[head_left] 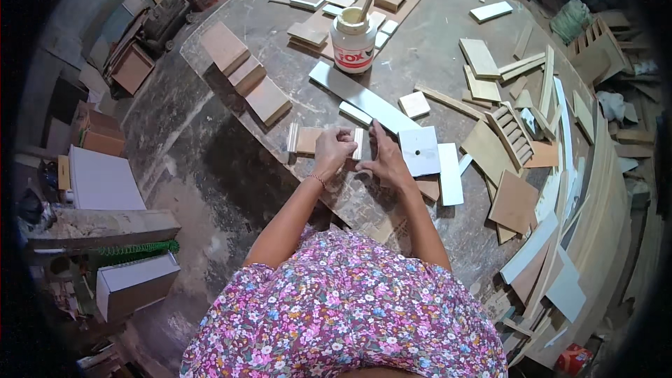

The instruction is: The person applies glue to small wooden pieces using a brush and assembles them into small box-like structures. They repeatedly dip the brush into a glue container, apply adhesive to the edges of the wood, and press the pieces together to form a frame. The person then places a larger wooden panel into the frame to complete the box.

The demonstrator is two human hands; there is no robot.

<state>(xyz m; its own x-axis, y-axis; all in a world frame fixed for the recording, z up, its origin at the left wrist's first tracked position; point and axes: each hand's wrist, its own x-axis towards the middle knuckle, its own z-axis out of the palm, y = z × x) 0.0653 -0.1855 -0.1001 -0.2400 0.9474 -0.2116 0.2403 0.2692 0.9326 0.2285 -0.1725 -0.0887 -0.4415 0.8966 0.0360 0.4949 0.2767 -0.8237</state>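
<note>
A small brown wooden block [306, 141] lies near the table's edge in front of me, with pale strips across both ends. My left hand [332, 152] is closed over the block, its fingertips beside the right end strip [358, 143]. Part of the block is hidden under that hand. Just right of this strip is my right hand [389, 161], thumb and fingers apart, the thumb close to the strip's lower end; whether it touches cannot be made out. A white square piece with a hole [418, 151] lies beside my right wrist.
A white glue jar [353, 45] with a brush [367, 4] in it stands beyond my hands. Brown blocks [246, 74] line the left table edge. A long white strip [360, 96] lies ahead; wood offcuts [514, 199] crowd the right side.
</note>
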